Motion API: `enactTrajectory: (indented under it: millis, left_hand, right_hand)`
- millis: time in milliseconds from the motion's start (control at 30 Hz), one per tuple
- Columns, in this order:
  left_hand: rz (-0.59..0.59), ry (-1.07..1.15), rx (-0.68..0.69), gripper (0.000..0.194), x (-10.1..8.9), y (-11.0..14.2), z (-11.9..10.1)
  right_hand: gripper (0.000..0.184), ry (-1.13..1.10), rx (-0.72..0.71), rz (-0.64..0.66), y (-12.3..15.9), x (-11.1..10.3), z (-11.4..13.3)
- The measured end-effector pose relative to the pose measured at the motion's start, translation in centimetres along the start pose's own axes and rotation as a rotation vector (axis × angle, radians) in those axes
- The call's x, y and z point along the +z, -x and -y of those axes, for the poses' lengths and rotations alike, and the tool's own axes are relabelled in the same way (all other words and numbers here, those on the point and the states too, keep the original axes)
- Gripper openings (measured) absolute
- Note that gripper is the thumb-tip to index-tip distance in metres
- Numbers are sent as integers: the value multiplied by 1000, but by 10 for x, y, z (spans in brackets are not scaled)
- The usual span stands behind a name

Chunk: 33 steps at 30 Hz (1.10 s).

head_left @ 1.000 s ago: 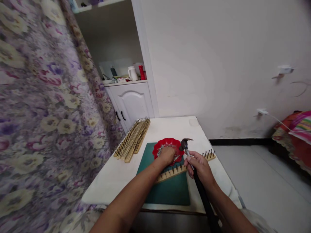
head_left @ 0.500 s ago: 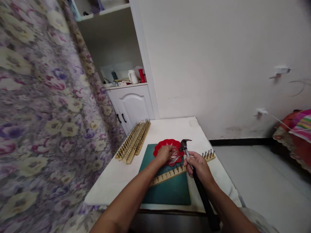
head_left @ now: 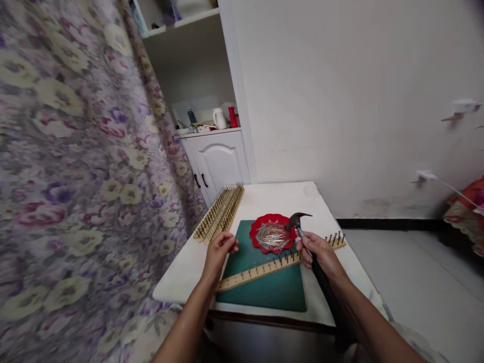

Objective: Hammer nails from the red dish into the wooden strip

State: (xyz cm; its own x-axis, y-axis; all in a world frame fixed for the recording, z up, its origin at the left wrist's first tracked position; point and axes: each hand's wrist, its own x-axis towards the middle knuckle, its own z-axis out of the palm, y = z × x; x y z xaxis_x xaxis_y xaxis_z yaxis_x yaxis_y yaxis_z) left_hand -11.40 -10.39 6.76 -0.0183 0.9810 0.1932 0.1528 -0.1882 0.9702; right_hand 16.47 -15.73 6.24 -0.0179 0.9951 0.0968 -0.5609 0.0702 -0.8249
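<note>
The right hand [head_left: 320, 253] grips the black metal hammer [head_left: 324, 286] near its head, maybe for balance. The left hand [head_left: 220, 250] half curls; I can't tell if it's empty. The long pale wooden strip [head_left: 250, 274] crosses the flat green mat [head_left: 270, 293].

You have dim, soft light that leaves the wall [head_left: 340, 101] beyond your hands [head_left: 321, 256] grey and the counter [head_left: 280, 199] beneath them palest. The cabinet recess [head_left: 192, 73] ahead and leftward sinks into shadow. Between your hands, the nails [head_left: 271, 236] glint faintly but blur together. Leftward, the curtain [head_left: 75, 191] stretches and smears toward the frame's edge.
</note>
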Motion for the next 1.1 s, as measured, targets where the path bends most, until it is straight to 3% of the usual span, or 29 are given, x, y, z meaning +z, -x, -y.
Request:
enactTrajectory:
  millis: [133,300,533,933,1100]
  left_hand:
    - [-66,12,-90,29,-21,42,30]
    - [-98,-66,-107,28,-24,69,56]
    - [-81,-209,-22,24,-16,74,59]
    - [-64,-332,30,22,-17,76,62]
    - [-40,-376,132,18,-17,76,62]
  right_hand:
    - [30,1,35,47,5,3,-5]
    - [29,46,71,140,11,8,-17]
    - [29,116,92,231,19,15,-30]
    - [27,153,121,253,23,22,-36]
    - [29,168,141,266,25,26,-39]
